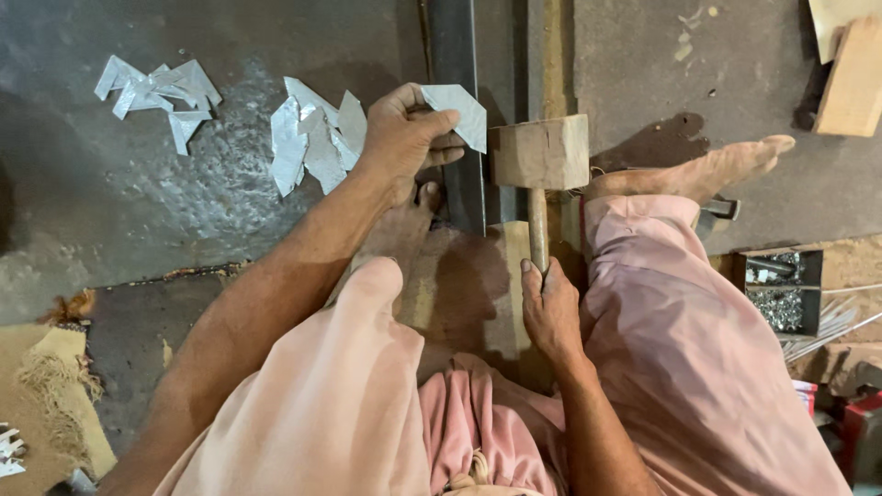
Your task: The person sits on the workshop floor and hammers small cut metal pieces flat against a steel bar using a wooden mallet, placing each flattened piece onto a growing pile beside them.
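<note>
The left hand point(404, 129) pinches a bent metal piece point(457, 112) against the steel bar point(455, 55) on the floor. The right hand point(549, 312) wraps the handle of a wooden mallet point(539, 154), its head beside the piece. A good blow probably needs fingers kept aside. More cut pieces point(312, 138) lie left.

Our work floor, taken from the steel bar

We see a dark concrete floor point(110, 211) carrying an upright steel bar point(455, 55); left of the bar lie two heaps of cut metal pieces point(312, 138), right of it a wooden block point(850, 78) and a tray of nails point(781, 294).
</note>
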Tool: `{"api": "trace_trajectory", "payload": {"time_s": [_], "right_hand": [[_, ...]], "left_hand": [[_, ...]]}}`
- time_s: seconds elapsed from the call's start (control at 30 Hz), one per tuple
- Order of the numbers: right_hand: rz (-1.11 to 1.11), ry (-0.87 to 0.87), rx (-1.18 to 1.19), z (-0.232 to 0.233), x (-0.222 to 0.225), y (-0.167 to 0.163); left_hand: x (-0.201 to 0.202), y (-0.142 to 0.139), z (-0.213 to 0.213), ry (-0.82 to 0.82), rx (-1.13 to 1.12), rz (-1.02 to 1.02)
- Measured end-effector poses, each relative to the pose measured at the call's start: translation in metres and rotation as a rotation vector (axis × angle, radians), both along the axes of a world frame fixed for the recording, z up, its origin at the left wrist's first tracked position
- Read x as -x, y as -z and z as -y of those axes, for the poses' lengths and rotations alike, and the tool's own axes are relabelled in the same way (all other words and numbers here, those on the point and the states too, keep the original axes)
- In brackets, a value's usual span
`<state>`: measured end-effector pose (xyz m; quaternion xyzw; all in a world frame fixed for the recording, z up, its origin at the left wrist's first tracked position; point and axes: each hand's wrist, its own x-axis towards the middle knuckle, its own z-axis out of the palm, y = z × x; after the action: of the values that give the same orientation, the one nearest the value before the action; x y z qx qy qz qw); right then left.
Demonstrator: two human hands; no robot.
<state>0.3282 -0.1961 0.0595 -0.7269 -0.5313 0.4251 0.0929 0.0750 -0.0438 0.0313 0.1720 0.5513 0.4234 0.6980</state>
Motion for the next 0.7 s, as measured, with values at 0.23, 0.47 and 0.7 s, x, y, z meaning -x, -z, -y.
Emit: {"api": "trace_trajectory", "payload": {"time_s": [0.23, 0.47, 0.7], "right_hand": [[-0.145, 0.16, 0.035, -0.002, -0.006, -0.005], [-0.321, 0.228, -0.434, 0.008, -0.015, -0.042], [-0.018, -0.049, -0.198, -0.018, -0.001, -0.032]], "left_hand": [[-0.013, 0.001, -0.004, 0.004, 0.018, -0.129], [-0.011, 0.012, -0.001, 0.009, -0.042, -0.156], [-0.014, 0.015, -0.002, -0.023, -0.1, -0.154]]}}
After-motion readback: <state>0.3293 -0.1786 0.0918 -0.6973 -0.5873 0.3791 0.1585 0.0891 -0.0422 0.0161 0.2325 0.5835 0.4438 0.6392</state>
